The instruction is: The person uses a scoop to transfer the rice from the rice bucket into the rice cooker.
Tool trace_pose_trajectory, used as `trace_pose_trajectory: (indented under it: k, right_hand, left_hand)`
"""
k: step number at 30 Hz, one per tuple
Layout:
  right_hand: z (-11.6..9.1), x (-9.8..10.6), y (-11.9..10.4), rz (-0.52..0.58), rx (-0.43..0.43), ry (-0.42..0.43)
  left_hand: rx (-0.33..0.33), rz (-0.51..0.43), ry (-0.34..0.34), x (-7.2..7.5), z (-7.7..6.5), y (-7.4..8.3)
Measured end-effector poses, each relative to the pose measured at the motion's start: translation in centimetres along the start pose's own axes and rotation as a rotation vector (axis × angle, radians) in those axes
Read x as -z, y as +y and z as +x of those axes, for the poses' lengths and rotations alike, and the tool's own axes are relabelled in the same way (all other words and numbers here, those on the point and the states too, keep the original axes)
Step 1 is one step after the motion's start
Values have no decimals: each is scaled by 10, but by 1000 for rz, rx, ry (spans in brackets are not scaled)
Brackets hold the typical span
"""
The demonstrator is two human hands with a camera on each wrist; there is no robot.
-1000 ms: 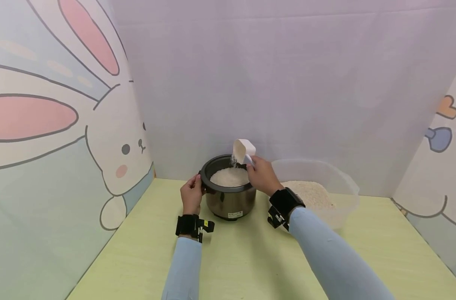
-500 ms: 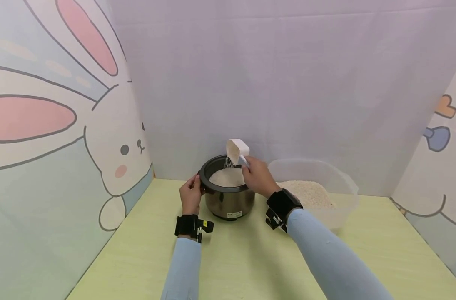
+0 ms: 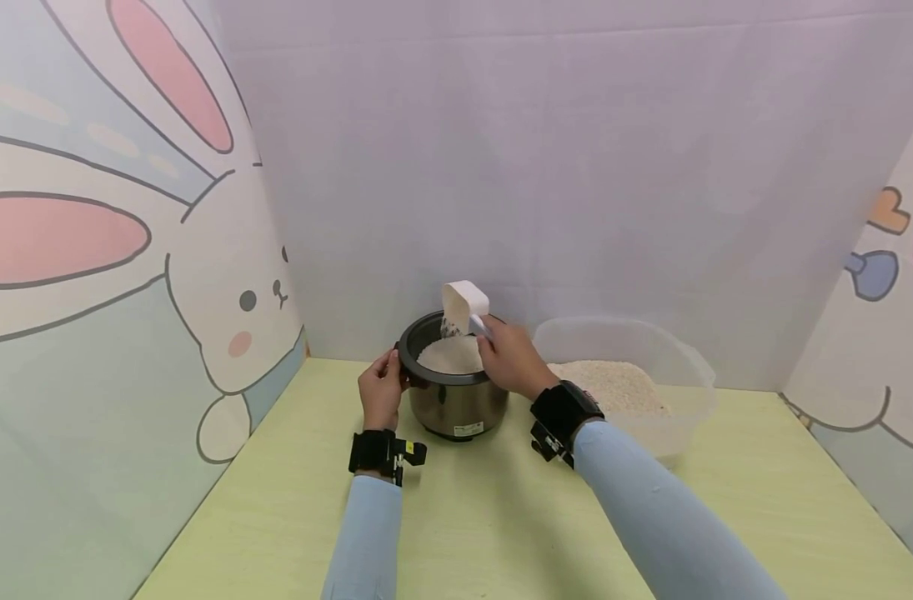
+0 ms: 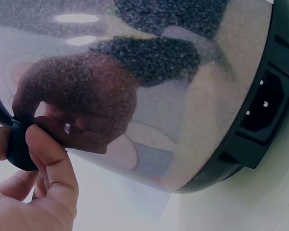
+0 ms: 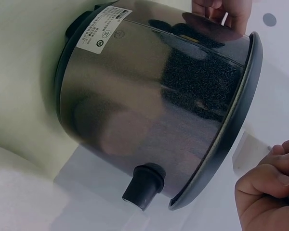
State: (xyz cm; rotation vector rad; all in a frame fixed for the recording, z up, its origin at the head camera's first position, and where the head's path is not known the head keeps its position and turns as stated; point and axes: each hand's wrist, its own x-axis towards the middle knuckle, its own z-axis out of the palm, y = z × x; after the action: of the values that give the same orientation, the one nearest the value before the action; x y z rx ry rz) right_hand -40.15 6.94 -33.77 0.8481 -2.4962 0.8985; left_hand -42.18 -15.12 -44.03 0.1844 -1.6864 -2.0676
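A rice cooker with a dark rim and shiny brownish body stands on the table, with white rice inside. At its left side, my left hand pinches the small black side handle between thumb and fingers. My right hand grips the handle of a white measuring scoop above the pot. The scoop is tipped to the left, its mouth over the pot, and grains fall from it. In the right wrist view, curled fingers show at the right edge, with little of the scoop visible.
A translucent plastic tub of rice stands right of the cooker, partly behind the right forearm. The yellow-green table meets a pale cloth wall behind. A power socket sits low on the cooker's body.
My right hand has moved the scoop a little left over the pot while rice keeps falling from it. The left hand stays on the side handle.
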Motion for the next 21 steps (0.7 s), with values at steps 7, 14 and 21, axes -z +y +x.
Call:
trace_pose_trajectory:
  k: [7,14,21]
  right_hand:
    - [-2,0,-3,-4,9,-42]
    - [-5,-1,-4,-54,62,-45]
    - [-8,0,0,-94,86,-67]
  left_hand:
    - [16,-2,-13,1,-1,3]
    - [22,11,-20,1,-6,11]
    - [22,-8,-7,1,-1,2]
